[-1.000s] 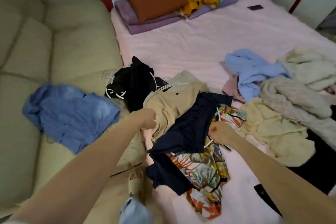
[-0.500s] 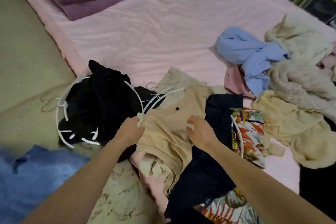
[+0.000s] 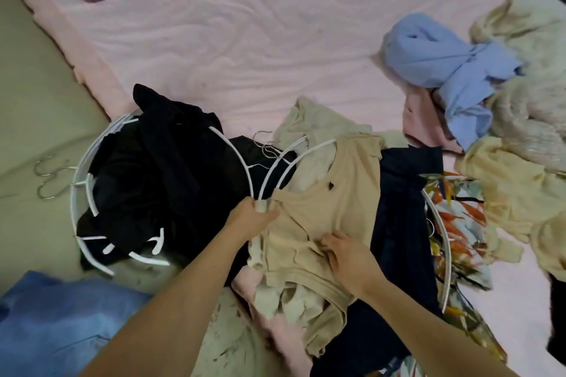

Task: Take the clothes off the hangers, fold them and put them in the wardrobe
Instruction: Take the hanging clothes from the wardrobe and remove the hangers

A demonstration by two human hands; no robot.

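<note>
Two hands on one beige top, lying on the bed.
Left hand (image 3: 255,217) grips two white hangers (image 3: 283,173); right hand (image 3: 346,249) pinches the beige top (image 3: 333,208) on the bed (image 3: 245,40).

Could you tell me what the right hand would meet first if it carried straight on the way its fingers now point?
The right hand points up and left across the beige top; it would likely reach the left hand gripping the white hanger, though depth is unclear.
</note>
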